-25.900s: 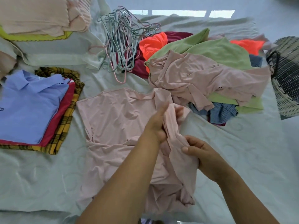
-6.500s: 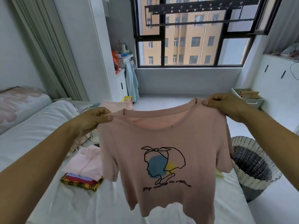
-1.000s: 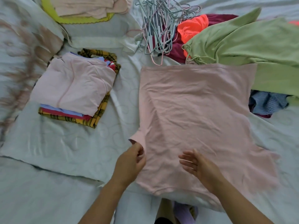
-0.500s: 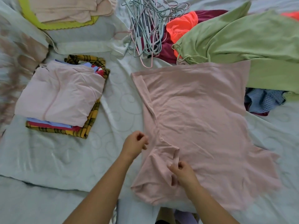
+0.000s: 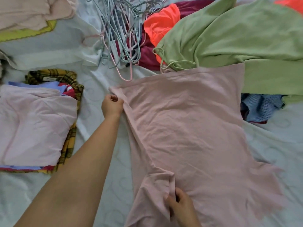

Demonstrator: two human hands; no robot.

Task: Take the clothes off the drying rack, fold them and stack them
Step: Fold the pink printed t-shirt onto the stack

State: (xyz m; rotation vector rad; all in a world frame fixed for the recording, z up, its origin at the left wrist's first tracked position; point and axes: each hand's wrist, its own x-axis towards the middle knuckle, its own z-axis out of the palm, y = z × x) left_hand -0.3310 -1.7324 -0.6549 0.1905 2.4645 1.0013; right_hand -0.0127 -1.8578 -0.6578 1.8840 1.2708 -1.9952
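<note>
A soft, wrinkled pink T-shirt (image 5: 188, 128) lies flat on the bed (image 5: 101, 177), right of the folded stack (image 5: 32, 125). The left hand (image 5: 112, 105) pinches its far left corner; the right hand (image 5: 180, 208) grips its near fold.

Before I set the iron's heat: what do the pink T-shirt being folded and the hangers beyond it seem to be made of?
Pink T-shirt: thin, matte knit, probably cotton jersey; it drapes and creases finely. Hangers: thin wire, likely metal under a smooth pastel coating; slim bent rods.
</note>
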